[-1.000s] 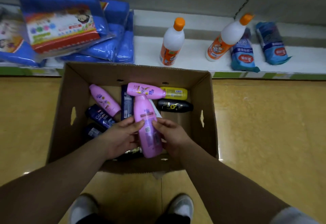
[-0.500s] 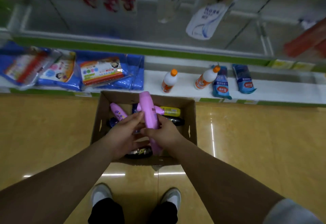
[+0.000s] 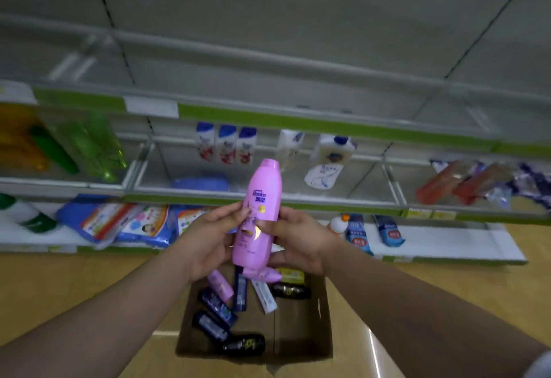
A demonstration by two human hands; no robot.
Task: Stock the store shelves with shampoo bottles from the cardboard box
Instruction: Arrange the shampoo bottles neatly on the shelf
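Note:
A tall pink shampoo bottle [image 3: 261, 213] stands upright in the air in front of the shelves, cap up. My left hand [image 3: 210, 239] grips its left side and my right hand [image 3: 298, 237] grips its right side. Below them the open cardboard box [image 3: 323, 324] sits on the floor. Inside lie several bottles: a small pink one [image 3: 220, 283], dark blue ones [image 3: 216, 307], black ones [image 3: 244, 345], a yellow one [image 3: 290, 276]. The middle shelf [image 3: 268, 199] behind the bottle carries white shampoo bottles [image 3: 225, 145].
Green bottles [image 3: 89, 145] stand at the left of the middle shelf, red packs [image 3: 465, 181] at its right. The bottom shelf [image 3: 447, 240] holds blue packages [image 3: 119, 222] and blue pouches [image 3: 387, 233]. The top shelf [image 3: 298, 121] has a green edge strip. Tan floor surrounds the box.
Both hands have lifted the pink bottle out of the box to shelf height and turned it upright. My view has tilted up, so more shelves show.

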